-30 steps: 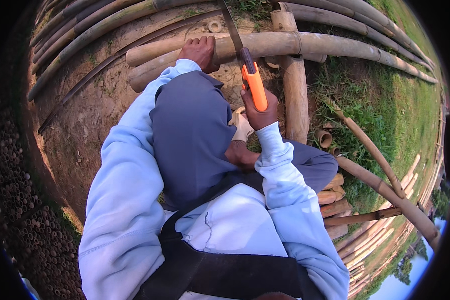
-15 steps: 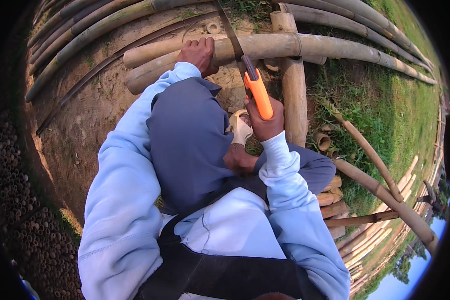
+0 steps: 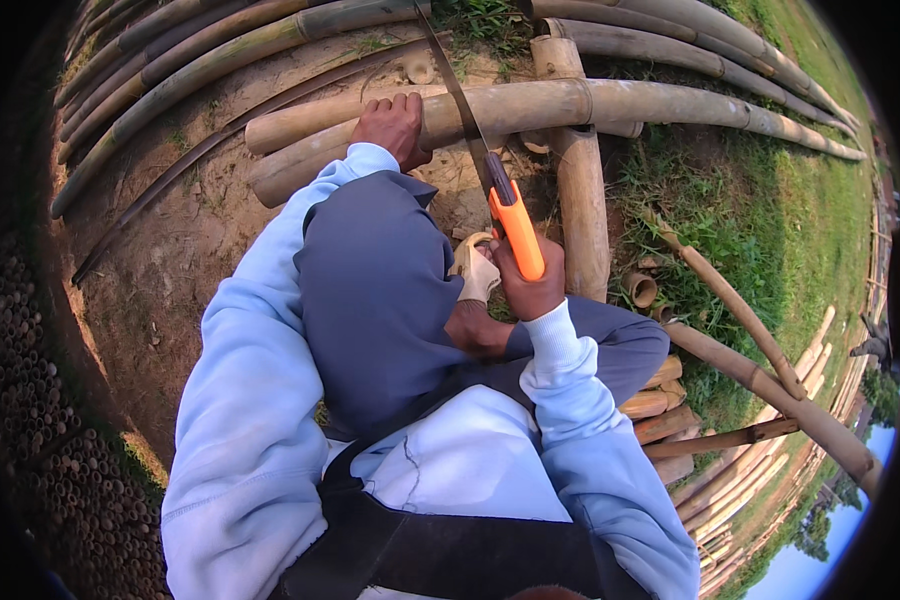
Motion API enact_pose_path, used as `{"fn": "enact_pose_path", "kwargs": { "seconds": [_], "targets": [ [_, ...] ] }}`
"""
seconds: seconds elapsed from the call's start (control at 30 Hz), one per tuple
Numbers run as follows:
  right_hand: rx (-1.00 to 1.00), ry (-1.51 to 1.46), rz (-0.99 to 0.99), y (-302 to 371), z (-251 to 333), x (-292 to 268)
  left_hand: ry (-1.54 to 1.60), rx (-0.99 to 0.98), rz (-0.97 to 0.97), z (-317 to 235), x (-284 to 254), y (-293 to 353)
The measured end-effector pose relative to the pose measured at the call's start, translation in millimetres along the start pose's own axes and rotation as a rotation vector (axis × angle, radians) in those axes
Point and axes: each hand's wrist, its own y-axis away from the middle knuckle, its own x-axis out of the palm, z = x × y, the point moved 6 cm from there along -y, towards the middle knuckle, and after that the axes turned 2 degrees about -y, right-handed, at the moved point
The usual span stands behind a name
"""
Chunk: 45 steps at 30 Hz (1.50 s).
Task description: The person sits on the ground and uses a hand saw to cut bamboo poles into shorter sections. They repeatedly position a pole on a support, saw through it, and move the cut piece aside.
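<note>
A long tan bamboo pole lies crosswise in front of me, resting on a thicker bamboo piece underneath. My left hand is wrapped over the pole toward its left end. In my right hand is the orange handle of a handsaw. Its dark blade crosses the pole just right of my left hand and points away from me. Whether the teeth have cut into the bamboo cannot be made out. Another bamboo pole lies alongside, behind the first one's left end.
Several long bamboo poles lie at the far left, more at the far right. A thin dark strip lies on the dirt. Many stacked bamboo ends fill the lower left. A propped bamboo pole slants at the right, near short bamboo pieces.
My right hand has drawn the saw back toward me, its handle now lower in view. My left hand keeps its hold on the pole. The whole view has shifted slightly.
</note>
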Motion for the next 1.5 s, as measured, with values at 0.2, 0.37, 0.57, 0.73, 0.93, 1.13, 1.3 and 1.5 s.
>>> {"fn": "enact_pose_path", "kwargs": {
  "seconds": [0.2,0.37,0.57,0.73,0.93,1.13,1.3,1.5],
  "targets": [
    [-0.149,0.059,-0.002,19,-4,-7,0.041,0.025,-0.009,-2,-5,5],
    [0.011,0.178,-0.011,142,44,-58,0.037,-0.012,0.106,-6,-4,4],
    [-0.069,0.078,-0.002,8,-4,-9,0.033,-0.051,0.183,-3,-2,0],
    [-0.107,0.038,0.006,-11,-11,3,0.027,-0.011,0.18,-7,-6,6],
    [-0.005,0.135,-0.016,130,49,-59,0.05,-0.022,0.137,-6,-8,3],
    [-0.106,0.0,0.013,-1,-4,0,0.063,-0.034,0.139,-5,-7,-1],
    [-0.081,0.031,0.02,-1,-17,-5,0.042,-0.041,0.17,-4,-14,2],
    [-0.028,0.116,-0.044,139,36,-63,0.069,-0.068,0.192,-7,-11,2]
  ]
}}
